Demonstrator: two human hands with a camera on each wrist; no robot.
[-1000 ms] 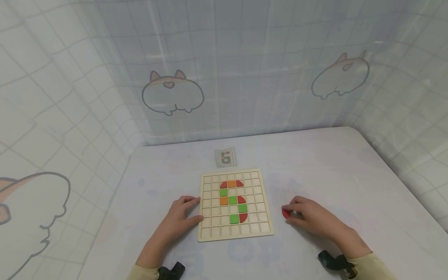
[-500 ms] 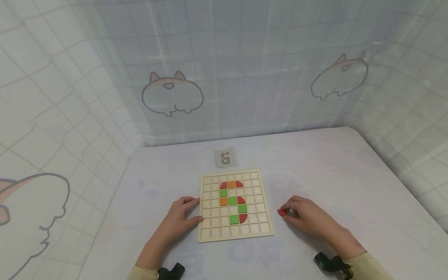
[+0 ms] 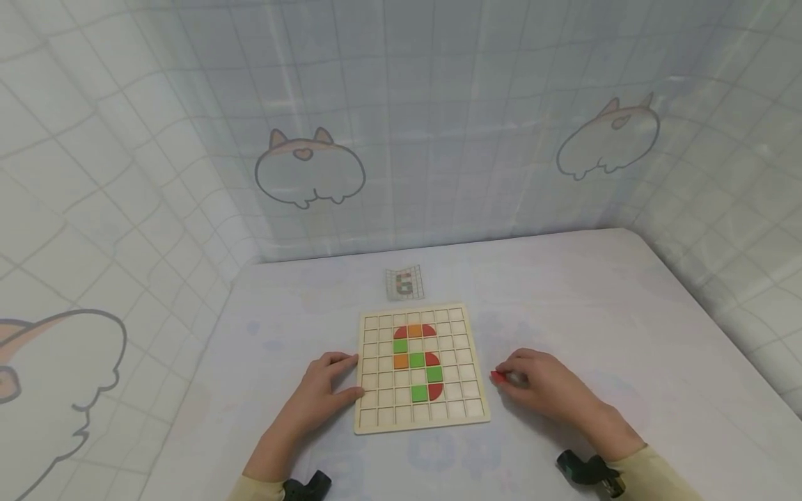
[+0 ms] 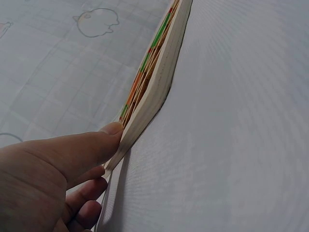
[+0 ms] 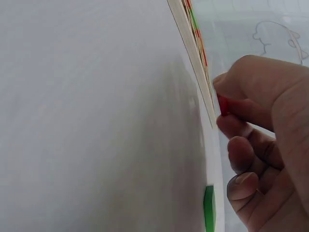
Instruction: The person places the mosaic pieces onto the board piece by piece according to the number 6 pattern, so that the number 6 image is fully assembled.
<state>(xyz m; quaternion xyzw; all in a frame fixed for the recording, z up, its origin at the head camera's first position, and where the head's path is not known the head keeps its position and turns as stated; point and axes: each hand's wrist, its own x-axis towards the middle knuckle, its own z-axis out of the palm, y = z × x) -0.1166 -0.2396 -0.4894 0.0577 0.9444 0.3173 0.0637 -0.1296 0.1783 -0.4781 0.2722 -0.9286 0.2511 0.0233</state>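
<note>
A square wooden grid board (image 3: pixel 380 400) lies on the table, with red rounded pieces (image 3: pixel 435 392) and green and orange square tiles (image 3: pixel 418 394) forming a figure in its cells. My left hand (image 3: pixel 318 393) rests at the board's left edge, thumb and index fingertips touching it a little apart. Just off the board's right edge, my right hand (image 3: pixel 544 381) pinches a small red piece (image 5: pixel 223 104) between thumb and index finger. Its other fingers curl loosely, and much of the piece is hidden by the fingertips.
Behind the board lies a small gridded pattern card (image 3: pixel 404 283) showing a coloured figure. A green block (image 5: pixel 209 209) sits below the right hand in the right wrist view. Pale tiled curtains with animal drawings (image 3: pixel 310 170) stand round the table (image 3: pixel 564 285).
My right hand has moved left toward the board with the red piece, which has turned and shows less of its face. The left hand and the board have stayed put.
</note>
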